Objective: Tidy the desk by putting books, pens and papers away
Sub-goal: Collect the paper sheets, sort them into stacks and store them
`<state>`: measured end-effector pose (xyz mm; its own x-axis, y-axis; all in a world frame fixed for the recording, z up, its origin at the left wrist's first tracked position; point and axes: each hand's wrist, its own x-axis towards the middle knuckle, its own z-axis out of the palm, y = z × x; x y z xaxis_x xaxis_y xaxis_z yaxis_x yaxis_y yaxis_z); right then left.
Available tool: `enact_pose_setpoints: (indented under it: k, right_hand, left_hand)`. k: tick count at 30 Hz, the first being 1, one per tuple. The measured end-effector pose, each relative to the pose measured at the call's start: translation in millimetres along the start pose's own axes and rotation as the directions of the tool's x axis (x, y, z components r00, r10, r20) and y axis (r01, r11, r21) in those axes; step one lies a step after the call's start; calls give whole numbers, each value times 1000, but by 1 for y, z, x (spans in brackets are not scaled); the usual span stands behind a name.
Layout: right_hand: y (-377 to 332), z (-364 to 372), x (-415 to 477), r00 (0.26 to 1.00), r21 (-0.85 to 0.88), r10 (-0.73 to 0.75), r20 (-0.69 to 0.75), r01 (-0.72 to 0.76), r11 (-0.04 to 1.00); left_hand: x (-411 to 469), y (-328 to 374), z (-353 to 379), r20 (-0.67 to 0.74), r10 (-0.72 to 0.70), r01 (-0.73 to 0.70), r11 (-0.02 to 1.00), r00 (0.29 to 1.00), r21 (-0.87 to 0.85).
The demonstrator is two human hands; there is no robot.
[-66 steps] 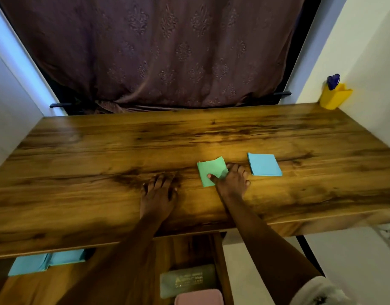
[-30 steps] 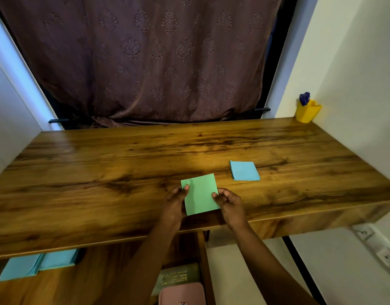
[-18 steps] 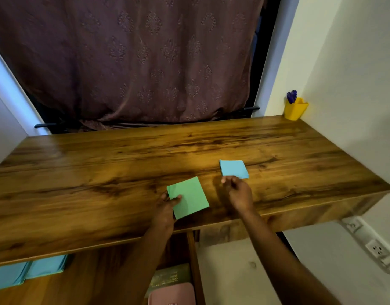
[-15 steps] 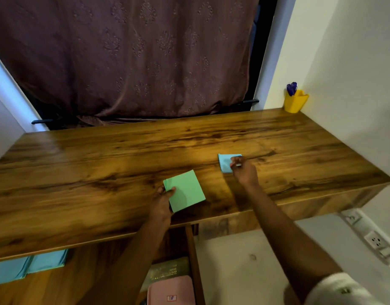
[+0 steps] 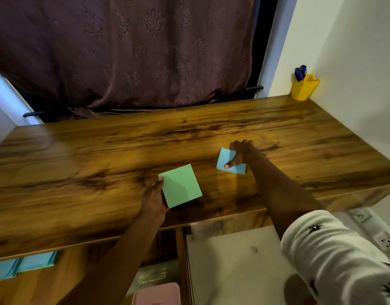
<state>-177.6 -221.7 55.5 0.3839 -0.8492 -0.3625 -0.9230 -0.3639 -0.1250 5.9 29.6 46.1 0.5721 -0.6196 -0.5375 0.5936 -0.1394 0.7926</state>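
A square green paper (image 5: 180,186) is pinched at its left edge by my left hand (image 5: 153,200), a little above the wooden desk (image 5: 79,172) near its front edge. Further right on the desk is a smaller blue paper (image 5: 228,162). My right hand (image 5: 241,151) grips it, with the thumb on top and the fingers curled over its far right corner. Its near left part shows; the hand hides the rest.
A yellow pen holder (image 5: 304,86) with a blue item stands in the desk's far right corner by the wall. Below the desk are an open drawer with blue papers (image 5: 24,264), a grey-green book (image 5: 154,274) and a pink case (image 5: 156,293). A curtain hangs behind.
My right hand left the green paper, reached right and took hold of the blue paper. My left hand kept the green paper and lifted it slightly.
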Motion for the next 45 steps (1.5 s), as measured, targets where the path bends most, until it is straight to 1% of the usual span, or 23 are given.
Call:
enact_pose_setpoints:
  k: [1,2,3,4,5,6,7,9,10,12,13,14,15,17,22,26,28,32,35,39,42,45]
  right_hand:
    - [1,1,-2,999,29,23,-25,-22,999]
    - [0,3,-7,996,76,47,-80,-40,996]
    - [0,6,-15,984,141,73,-165,-49,989]
    - [-1,10,-24,960,230,105,-259,-45,972]
    - [-3,15,-37,930,355,156,-334,-30,935]
    - [-4,22,-50,896,485,213,-390,3,875]
    - [-6,30,-63,870,601,267,-414,40,799]
    - [-14,42,-92,846,789,360,-394,109,605]
    - [-20,46,-108,845,862,387,-369,156,482]
    - [-38,48,-140,859,940,398,-323,244,237]
    - [-48,48,-154,868,950,387,-310,270,157]
    - [-58,48,-166,881,953,364,-303,283,110]
    - [-67,51,-173,894,954,333,-298,286,87]
    - [-86,56,-182,901,950,302,-311,292,106]
    - [-115,78,-187,878,920,300,-373,308,243]
    - [-133,84,-192,851,887,308,-426,325,328]
    - [-141,86,-194,839,875,312,-446,334,351]
    - [-152,91,-196,840,877,311,-444,335,346]
    - [-157,95,-196,841,878,313,-440,331,345]
    - [-157,96,-196,850,847,251,-463,342,406]
    - [-152,94,-190,890,882,217,-401,312,353]
    - [-146,91,-183,955,937,120,-271,234,258]
  left_hand:
    - [-1,0,1,-2,-5,5,1000,1000,-5]
    - [-1,-1,0,-5,-9,9,1000,1000,-13]
    - [-2,-1,0,-5,-14,14,1000,1000,-24]
    - [-3,-2,-1,-4,-20,20,999,1000,-35]
    - [-5,-3,-1,0,-24,24,999,1000,-46]
    - [-6,-3,-2,7,-31,32,998,999,-60]
    - [-8,-3,-3,14,-41,42,996,999,-73]
    - [-13,-4,-4,31,-60,62,994,998,-94]
    - [-17,-4,-3,42,-73,76,992,996,-98]
    - [-24,-4,-4,62,-103,109,989,993,-97]
    - [-28,-4,-5,74,-113,120,988,991,-97]
    - [-31,-3,-6,92,-116,125,987,989,-98]
    - [-34,-3,-7,114,-113,125,987,987,-97]
    - [-40,0,-10,156,-103,119,989,982,-92]
    - [-55,4,-20,226,-72,95,991,971,-92]
    - [-64,8,-28,226,-29,45,997,974,-69]
    - [-67,9,-31,214,7,5,999,977,-52]
    - [-67,8,-39,185,69,-63,997,980,-38]
    - [-68,9,-41,169,65,-56,997,983,-55]
    - [-68,9,-45,145,62,-51,996,987,-80]
    - [-64,8,-48,136,71,-63,996,988,-64]
    - [-62,9,-49,154,101,-97,995,983,-31]
